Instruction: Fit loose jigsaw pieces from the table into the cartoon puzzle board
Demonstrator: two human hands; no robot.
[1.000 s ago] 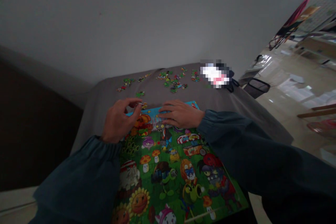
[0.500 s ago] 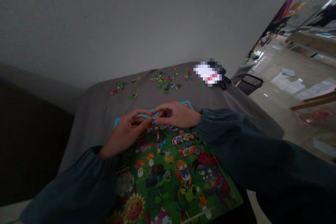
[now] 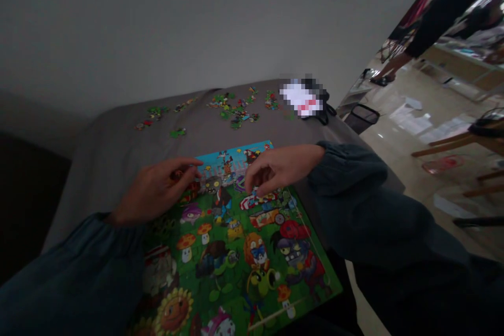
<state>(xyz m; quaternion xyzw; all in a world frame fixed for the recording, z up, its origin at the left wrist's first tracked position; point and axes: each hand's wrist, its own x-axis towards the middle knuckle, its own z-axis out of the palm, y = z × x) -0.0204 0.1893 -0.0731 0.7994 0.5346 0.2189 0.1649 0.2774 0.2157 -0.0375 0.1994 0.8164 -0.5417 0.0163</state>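
Note:
A colourful cartoon jigsaw puzzle point(image 3: 236, 283) with a green ground and a blue top strip lies in front of me. My left hand point(image 3: 159, 184) is over its upper left edge, thumb and forefinger slightly apart, and I see nothing between them. Over the upper right part, my right hand point(image 3: 275, 168) bends its fingers down in a pinch. A small pale puzzle piece point(image 3: 255, 189) shows at those fingertips, close above the striped red-and-white drawing. The palm side of the right hand is partly hidden.
Loose puzzle pieces point(image 3: 236, 114) lie scattered on the grey cloth point(image 3: 118, 142) beyond the board. A blurred white item point(image 3: 301, 98) with dark straps sits near the wall. To the right, another person's arm point(image 3: 437, 26) reaches down near a dark bin point(image 3: 362, 115) and wooden legs point(image 3: 464, 142).
My hands, together at the fingertips before, have parted: the left moved left, the right over the striped drawing. The view shifted a little, and another person's arm came in at upper right.

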